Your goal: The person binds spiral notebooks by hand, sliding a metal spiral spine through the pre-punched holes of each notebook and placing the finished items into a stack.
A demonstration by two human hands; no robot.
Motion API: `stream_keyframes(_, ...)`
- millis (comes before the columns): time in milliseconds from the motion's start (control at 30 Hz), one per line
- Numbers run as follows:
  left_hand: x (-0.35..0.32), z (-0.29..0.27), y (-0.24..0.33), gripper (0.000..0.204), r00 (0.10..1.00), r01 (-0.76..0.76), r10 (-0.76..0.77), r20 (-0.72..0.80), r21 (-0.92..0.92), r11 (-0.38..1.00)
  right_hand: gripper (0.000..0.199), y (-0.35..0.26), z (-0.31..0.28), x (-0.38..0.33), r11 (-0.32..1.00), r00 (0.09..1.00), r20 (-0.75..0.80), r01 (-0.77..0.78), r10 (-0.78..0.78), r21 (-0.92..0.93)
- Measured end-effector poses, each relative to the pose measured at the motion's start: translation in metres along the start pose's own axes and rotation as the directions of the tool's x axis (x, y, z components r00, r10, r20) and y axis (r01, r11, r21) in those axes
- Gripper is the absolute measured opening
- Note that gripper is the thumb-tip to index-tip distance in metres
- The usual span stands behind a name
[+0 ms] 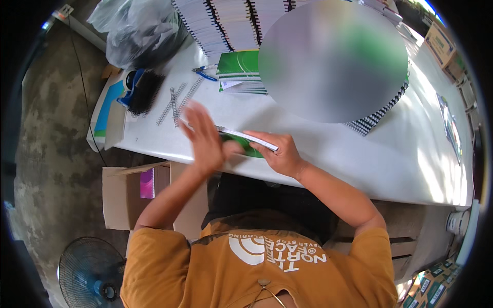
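Note:
My right hand (281, 154) grips a thin booklet (254, 137) near the table's front edge, thumb and fingers closed around its right end. The booklet stands on edge, showing white page edges and part of a green cover. Close to its left end is my left hand (203, 136), smeared by motion, with fingers stretched out and thumb apart. That hand appears to hold nothing; whether it touches the booklet I cannot tell. Several loose wire spiral coils (175, 105) lie beyond the left hand. Past them are blue-handled pliers (206, 75) beside a stack of green booklets (238, 64).
Rows of bound books (233, 23) fill the table's far side, near a grey plastic bag (138, 33). A dark bundle of coils (146, 92) lies at left. Below the table edge are an open carton (118, 203) and a fan (90, 272). A blurred oval hides the far middle.

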State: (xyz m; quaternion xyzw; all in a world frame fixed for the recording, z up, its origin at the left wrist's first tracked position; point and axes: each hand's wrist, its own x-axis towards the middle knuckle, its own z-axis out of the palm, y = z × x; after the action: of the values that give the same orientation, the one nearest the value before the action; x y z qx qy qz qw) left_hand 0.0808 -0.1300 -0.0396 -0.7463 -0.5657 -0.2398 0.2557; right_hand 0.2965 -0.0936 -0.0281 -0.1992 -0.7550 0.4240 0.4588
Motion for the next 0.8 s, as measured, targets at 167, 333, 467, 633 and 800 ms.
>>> stream_keyframes(167,0.007,-0.019,0.019,0.114,0.997,-0.056,0.057,-0.059,0.018,0.998,0.029,0.007,-0.002,0.002,0.997,0.997,-0.031,0.072,-0.073,-0.010)
stream_keyframes(333,-0.033,0.010,0.045,0.110,0.991,-0.046,0.096,0.093,-0.439,0.898,0.028,0.007,-0.006,-0.001,0.991,0.993,-0.020,0.111,-0.113,-0.071)
stream_keyframes(467,-0.010,0.016,0.011,0.106,0.957,-0.209,0.159,-0.243,-0.199,0.957,0.032,0.001,-0.001,0.000,0.988,0.993,0.050,0.108,-0.103,-0.111)
stream_keyframes(633,-0.033,0.011,0.060,0.105,0.951,-0.262,0.310,0.011,-0.508,0.821,0.043,0.013,-0.005,-0.005,0.997,0.998,-0.031,0.051,-0.053,-0.054)
stream_keyframes(800,0.012,-0.003,0.052,0.101,0.959,-0.271,0.235,-0.157,-0.277,0.922,0.050,0.008,0.003,-0.007,0.999,0.997,0.057,0.046,-0.044,-0.023)
